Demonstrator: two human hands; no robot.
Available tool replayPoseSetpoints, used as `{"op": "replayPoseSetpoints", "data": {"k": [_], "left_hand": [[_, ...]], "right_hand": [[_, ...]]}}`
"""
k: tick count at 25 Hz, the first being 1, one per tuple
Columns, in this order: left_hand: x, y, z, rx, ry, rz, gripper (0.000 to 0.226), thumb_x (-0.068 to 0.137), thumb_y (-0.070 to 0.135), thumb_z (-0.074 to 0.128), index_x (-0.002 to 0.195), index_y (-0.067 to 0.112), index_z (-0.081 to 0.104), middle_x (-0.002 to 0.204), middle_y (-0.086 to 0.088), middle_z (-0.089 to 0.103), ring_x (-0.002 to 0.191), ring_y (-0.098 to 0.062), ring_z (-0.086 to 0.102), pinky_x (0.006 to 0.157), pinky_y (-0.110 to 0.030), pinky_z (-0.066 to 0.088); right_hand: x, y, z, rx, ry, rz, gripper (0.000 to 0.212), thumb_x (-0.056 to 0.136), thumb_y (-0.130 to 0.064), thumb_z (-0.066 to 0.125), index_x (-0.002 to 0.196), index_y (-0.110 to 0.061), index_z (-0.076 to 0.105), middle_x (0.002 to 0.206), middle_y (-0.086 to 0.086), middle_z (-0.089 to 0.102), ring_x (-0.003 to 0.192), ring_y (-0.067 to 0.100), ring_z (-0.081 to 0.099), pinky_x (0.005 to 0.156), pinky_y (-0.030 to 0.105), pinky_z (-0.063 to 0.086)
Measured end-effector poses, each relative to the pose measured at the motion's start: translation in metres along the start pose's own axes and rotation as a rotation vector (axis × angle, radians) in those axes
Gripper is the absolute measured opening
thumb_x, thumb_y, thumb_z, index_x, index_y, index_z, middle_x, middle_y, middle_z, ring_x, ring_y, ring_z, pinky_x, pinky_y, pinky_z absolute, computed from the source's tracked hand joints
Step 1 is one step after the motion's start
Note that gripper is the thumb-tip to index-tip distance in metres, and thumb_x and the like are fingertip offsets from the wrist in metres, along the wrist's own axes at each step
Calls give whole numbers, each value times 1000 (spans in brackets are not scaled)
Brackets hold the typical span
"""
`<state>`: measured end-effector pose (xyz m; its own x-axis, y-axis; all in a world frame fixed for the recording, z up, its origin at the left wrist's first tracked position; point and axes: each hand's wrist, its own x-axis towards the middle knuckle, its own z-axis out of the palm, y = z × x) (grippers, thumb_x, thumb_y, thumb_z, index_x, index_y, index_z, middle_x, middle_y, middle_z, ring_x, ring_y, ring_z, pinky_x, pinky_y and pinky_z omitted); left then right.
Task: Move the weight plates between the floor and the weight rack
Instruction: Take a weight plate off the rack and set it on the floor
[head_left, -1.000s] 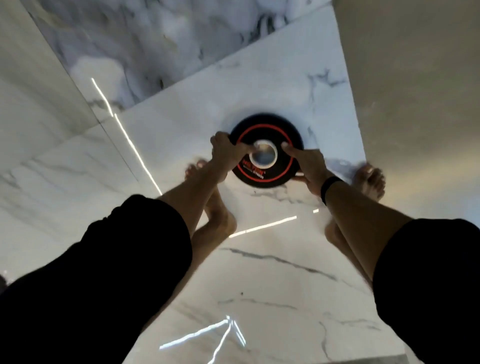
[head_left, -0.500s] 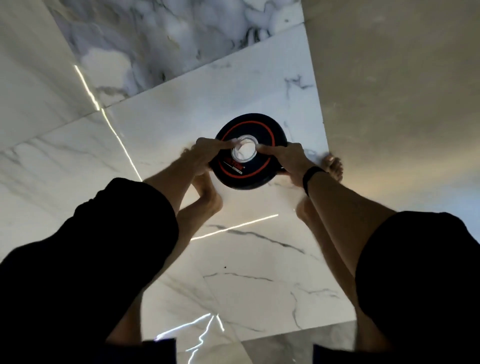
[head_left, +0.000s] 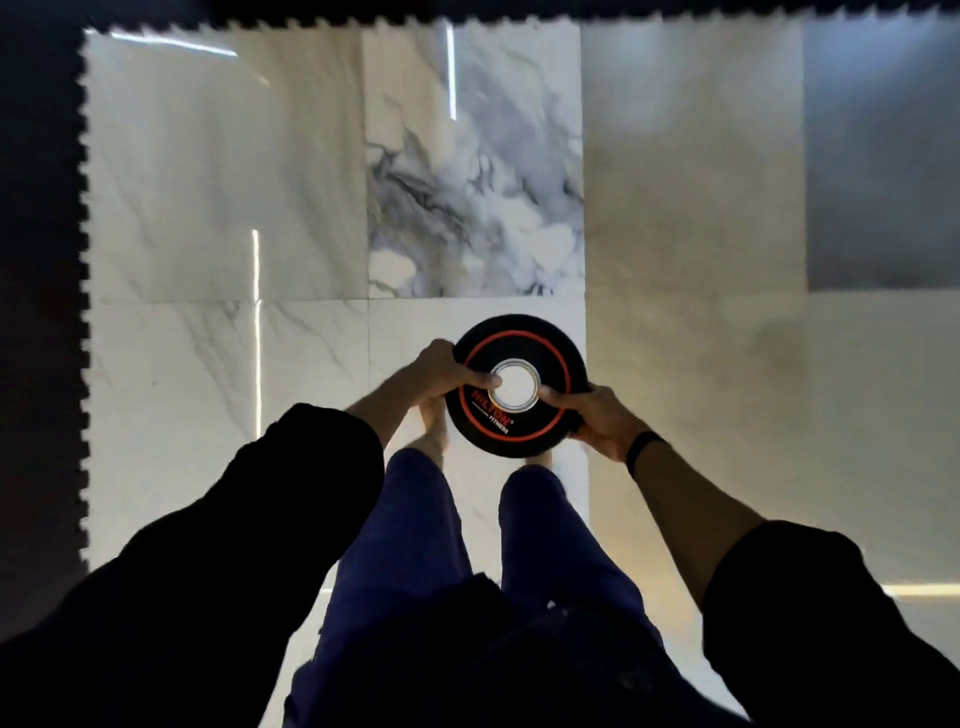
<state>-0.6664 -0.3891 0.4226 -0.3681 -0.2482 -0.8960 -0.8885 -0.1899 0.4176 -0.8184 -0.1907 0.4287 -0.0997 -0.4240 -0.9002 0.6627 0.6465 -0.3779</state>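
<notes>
A black weight plate (head_left: 519, 343) with a red ring and a metal-lined centre hole is held flat in the air above my feet. My left hand (head_left: 441, 371) grips its left edge, with the thumb reaching to the centre hole. My right hand (head_left: 592, 415) grips the right edge, thumb on top near the hole; a black band sits on that wrist. No weight rack is in view.
The floor is glossy white marble tile (head_left: 208, 208) with bright light streaks. A black interlocking foam mat (head_left: 36, 312) borders the tiles on the left and along the top. My legs in blue trousers (head_left: 415, 545) stand below the plate.
The plate has come up off the floor, held in both hands, as I straightened up. The view has swung round and the mat edge has come into sight.
</notes>
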Motion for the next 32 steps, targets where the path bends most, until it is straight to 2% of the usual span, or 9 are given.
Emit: {"op": "replayPoseSetpoints", "data": {"k": [2,5,9,13,16,20,23,28,32], "left_hand": [[-39,-24,2,-142,70,-23,97,38,54,91,118,5,65,107,-12,73,95,-26,71,85,-40,60],[-87,-82,18,-384,187,-36,89,50,54,93,119,6,65,112,-14,71,94,-26,72,78,-38,62],[-150,-173,56,-690,304,-63,84,50,60,90,112,9,68,102,-13,76,94,-30,73,89,-48,58],[-211,-257,105,-1043,442,-107,59,69,39,87,110,3,66,98,-13,74,83,-25,73,61,-29,58],[-248,-341,156,-1323,543,-137,64,67,40,89,113,1,66,99,-13,75,83,-25,73,59,-28,58],[-301,-442,228,-1663,707,-193,63,61,42,91,107,6,69,100,-15,75,89,-31,73,79,-43,59],[-347,-499,272,-1898,849,-263,62,61,38,92,109,8,68,100,-12,74,87,-26,73,75,-39,62],[-425,-575,340,-2197,1120,-284,64,62,30,90,115,3,67,106,-16,73,97,-30,71,83,-46,60],[-491,-615,365,-2291,1372,-350,47,75,22,84,112,-1,68,106,-21,72,98,-34,70,82,-47,60]], "right_hand": [[-20,-17,17,-170,-68,9,50,84,-11,76,130,-2,59,121,17,70,109,30,69,73,35,62],[-35,-30,52,-454,-155,36,55,78,-16,82,128,-5,61,117,14,72,106,29,71,77,39,61],[-49,-7,123,-784,-278,107,59,76,-15,83,129,-5,60,120,16,71,110,31,68,87,46,59],[-60,52,202,-1139,-388,177,58,76,-15,83,129,-4,60,119,17,71,111,34,67,95,52,54],[-73,126,276,-1407,-500,229,55,76,-15,83,127,-4,62,118,17,71,110,34,68,95,52,55],[-99,255,366,-1703,-638,316,52,79,-13,80,127,-6,63,120,15,71,108,31,69,81,43,60],[-127,349,419,-1886,-780,356,47,81,-10,78,126,-6,63,119,15,71,102,27,70,71,35,60],[-193,492,497,-2165,-1067,335,51,77,-16,83,124,-8,65,116,12,73,106,29,70,86,46,59],[-257,578,556,-2301,-1343,291,48,76,-22,84,120,-9,68,112,12,74,103,28,71,82,43,61]]}}
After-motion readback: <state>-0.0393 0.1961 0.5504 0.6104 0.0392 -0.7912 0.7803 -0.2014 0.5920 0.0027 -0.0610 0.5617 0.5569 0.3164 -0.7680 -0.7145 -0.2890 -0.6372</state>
